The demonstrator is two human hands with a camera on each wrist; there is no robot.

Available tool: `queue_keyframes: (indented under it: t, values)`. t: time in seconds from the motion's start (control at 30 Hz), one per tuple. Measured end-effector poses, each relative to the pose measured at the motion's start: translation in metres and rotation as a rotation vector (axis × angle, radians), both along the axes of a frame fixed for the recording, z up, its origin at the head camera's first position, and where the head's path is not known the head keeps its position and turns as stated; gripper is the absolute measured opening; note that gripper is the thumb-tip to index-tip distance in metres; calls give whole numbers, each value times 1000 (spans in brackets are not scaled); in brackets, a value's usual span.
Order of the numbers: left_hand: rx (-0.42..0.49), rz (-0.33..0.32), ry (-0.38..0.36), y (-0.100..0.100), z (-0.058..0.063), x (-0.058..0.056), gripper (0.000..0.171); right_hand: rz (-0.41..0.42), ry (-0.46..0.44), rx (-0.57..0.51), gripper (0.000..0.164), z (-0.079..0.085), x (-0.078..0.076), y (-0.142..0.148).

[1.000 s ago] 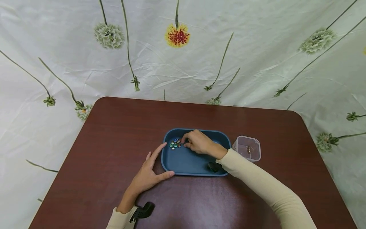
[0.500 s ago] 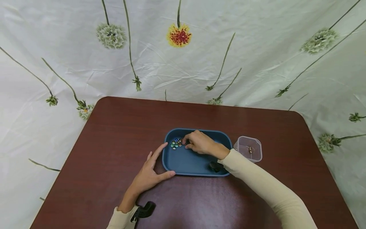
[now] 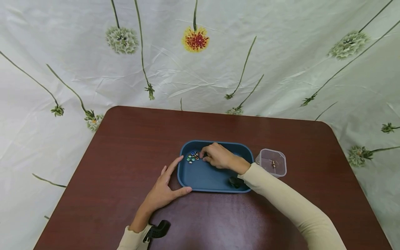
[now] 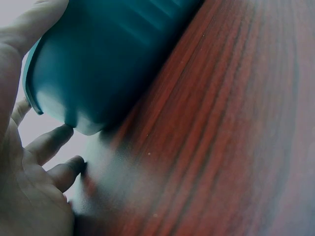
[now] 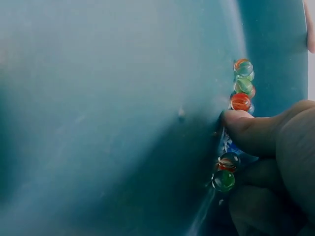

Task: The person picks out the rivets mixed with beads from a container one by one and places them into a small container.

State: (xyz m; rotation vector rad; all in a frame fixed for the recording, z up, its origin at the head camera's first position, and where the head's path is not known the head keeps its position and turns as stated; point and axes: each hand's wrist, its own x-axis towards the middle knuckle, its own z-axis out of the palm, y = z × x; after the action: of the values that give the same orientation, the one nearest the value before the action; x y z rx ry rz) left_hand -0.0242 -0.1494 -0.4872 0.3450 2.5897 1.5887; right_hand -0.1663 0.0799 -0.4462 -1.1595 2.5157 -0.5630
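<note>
A shallow blue tray [image 3: 206,178] lies on the table. Several glass marbles [image 3: 191,159] cluster near its left end, in swirls of red, green and blue. My left hand [image 3: 159,192] is spread against that end, its thumb by the front rim and its index finger at the left side. Reaching in from the right, my right hand [image 3: 218,156] bends its fingers down among the marbles. In the right wrist view, its thumb [image 5: 241,128] and curled fingers close round a few, including a blue marble [image 5: 231,145] partly hidden behind the thumb and a green one [image 5: 223,180].
A clear plastic box [image 3: 271,162] stands right of the tray, with a small brassy thing inside. The brown table [image 3: 125,146] has rounded far corners. Behind it hangs a white flowered cloth [image 3: 175,76]. A black wrist strap [image 3: 156,231] is on my left wrist.
The whole view shifts slightly. My right fingertips move very little beside the marbles, and my left hand keeps its place against the tray.
</note>
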Motion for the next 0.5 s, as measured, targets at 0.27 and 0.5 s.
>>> queue_keyframes:
  t: [0.27, 0.5]
  values:
    - [-1, 2, 2, 0, 0, 0, 99, -12, -23, -40, 13, 1, 1, 1]
    - [1, -2, 19, 0, -1, 0, 98, -15, -46, -76, 14, 5, 1, 3]
